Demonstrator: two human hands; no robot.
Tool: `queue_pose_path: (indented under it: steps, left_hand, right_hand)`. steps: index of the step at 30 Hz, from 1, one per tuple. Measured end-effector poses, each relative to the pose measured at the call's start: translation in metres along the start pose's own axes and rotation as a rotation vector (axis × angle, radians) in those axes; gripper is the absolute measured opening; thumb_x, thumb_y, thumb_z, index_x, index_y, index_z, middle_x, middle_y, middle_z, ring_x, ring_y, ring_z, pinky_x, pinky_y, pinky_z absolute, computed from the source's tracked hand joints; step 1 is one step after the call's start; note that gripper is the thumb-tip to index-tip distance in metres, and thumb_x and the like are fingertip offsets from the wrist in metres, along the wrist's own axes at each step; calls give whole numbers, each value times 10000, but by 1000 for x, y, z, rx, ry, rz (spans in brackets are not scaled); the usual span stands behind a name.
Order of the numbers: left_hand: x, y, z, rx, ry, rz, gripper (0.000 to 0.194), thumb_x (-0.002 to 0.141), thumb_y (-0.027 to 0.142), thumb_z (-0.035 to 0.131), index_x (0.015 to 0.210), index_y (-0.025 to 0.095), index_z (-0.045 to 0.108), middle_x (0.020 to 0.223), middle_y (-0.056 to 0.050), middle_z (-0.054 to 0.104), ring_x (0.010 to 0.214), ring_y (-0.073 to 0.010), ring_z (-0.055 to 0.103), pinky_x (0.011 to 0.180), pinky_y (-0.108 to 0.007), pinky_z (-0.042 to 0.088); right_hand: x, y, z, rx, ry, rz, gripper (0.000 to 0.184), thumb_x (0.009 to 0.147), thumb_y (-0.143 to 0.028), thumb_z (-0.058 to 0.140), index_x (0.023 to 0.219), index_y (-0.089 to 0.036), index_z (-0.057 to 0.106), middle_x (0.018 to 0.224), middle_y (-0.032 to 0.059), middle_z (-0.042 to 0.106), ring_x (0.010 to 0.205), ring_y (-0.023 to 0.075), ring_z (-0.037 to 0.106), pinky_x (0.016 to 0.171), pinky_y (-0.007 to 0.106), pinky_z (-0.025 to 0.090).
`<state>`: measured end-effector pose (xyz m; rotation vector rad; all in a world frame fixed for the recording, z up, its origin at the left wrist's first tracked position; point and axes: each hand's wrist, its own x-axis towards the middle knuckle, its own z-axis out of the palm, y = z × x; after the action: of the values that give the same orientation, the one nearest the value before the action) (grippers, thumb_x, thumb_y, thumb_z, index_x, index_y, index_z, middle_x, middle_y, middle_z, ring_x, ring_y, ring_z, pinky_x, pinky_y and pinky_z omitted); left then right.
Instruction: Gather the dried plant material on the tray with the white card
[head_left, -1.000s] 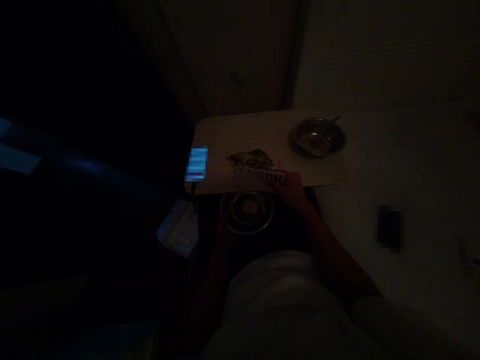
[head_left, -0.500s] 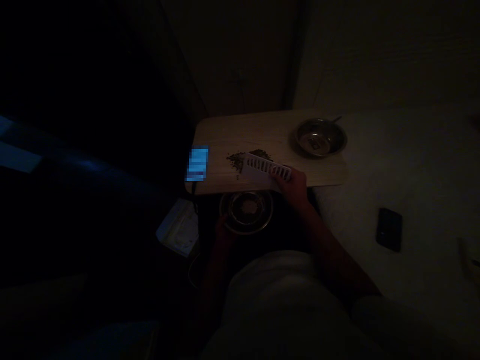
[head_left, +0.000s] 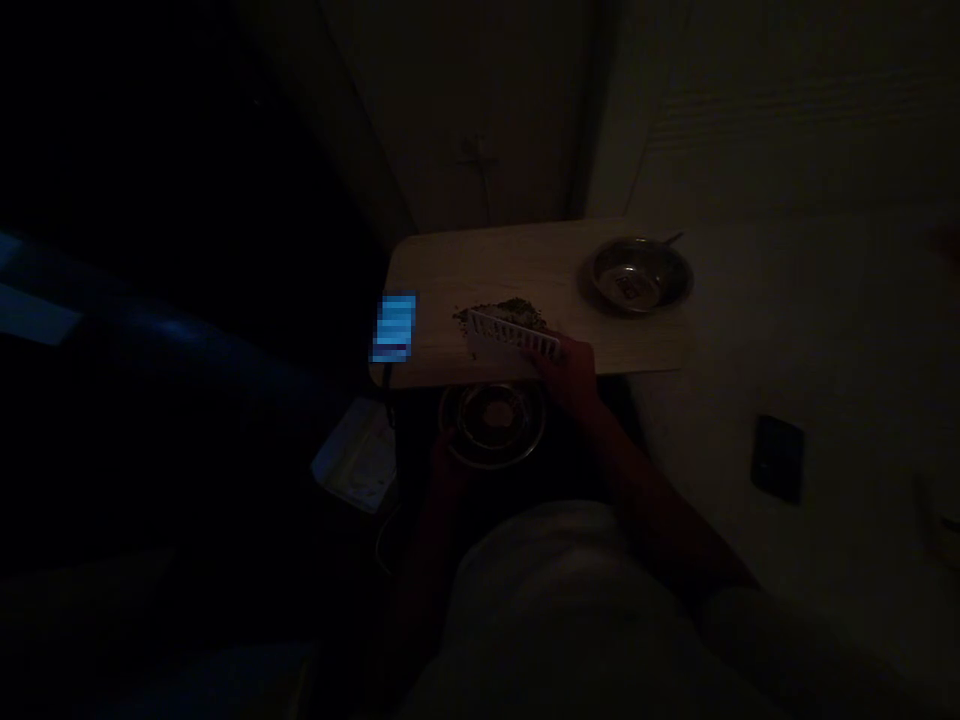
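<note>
My right hand is closed round one end of a pale, flat, scraper-like tool with a row of slots along its upper edge. The tool leans over a heap of dark chopped bits on a wooden board, near the board's front edge. Just below that edge, my left hand grips the left rim of a round metal bowl. Something pale shows in the bowl's middle, too dim to name. Darkness hides most of the left fingers.
A metal bowl with a handle poking past its rim sits on the board's right end. At the left end glows a blurred phone screen. A dark phone lies on the pale surface to the right. A pale container stands lower left.
My right hand and the slotted tool have shifted left and slightly down, across the chopped bits. The left hand and its bowl have stayed almost still.
</note>
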<state>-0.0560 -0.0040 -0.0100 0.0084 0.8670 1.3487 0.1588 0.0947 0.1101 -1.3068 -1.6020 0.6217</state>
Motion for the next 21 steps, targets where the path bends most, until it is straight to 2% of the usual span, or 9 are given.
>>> queue_pose_path:
  steps: [3,6,11,17,21]
  left_hand:
    - [-1,0,2,1,76,-16,325,783,276,578,1068,167,688,1088,-89,724,1266,-303,509,1078,-474,372]
    - [-4,1,5,0,95,3,327,785,272,578,1073,163,688,1077,-89,728,1265,-299,510,1080,-455,372]
    - [-5,1,9,-10,88,-2,333,792,279,564,1081,166,688,1060,-84,734,1253,-302,522,1077,-466,371]
    - [-3,1,8,9,119,-8,281,791,262,565,1016,172,707,1014,-78,745,1262,-307,514,1080,-470,371]
    - [-5,1,10,16,87,-7,303,793,278,568,1038,160,702,1070,-84,733,1256,-307,519,1085,-476,362]
  right_hand:
    - [-1,0,-2,11,-21,-2,266,791,-383,662,932,-172,739,807,38,739,692,184,660,634,273,480]
    - [-1,-1,-3,2,-38,-14,258,795,-372,659,938,-172,738,804,38,736,693,183,655,645,274,478]
    - [-2,-2,-1,7,-63,-31,240,787,-376,663,912,-186,740,803,38,735,689,187,654,645,277,479]
    - [-2,-2,-2,-3,-14,-16,252,793,-372,656,923,-173,738,819,49,736,693,189,648,649,280,473]
    - [-2,-3,-4,-21,-59,-31,235,802,-376,645,884,-174,732,789,38,726,675,175,631,627,266,448]
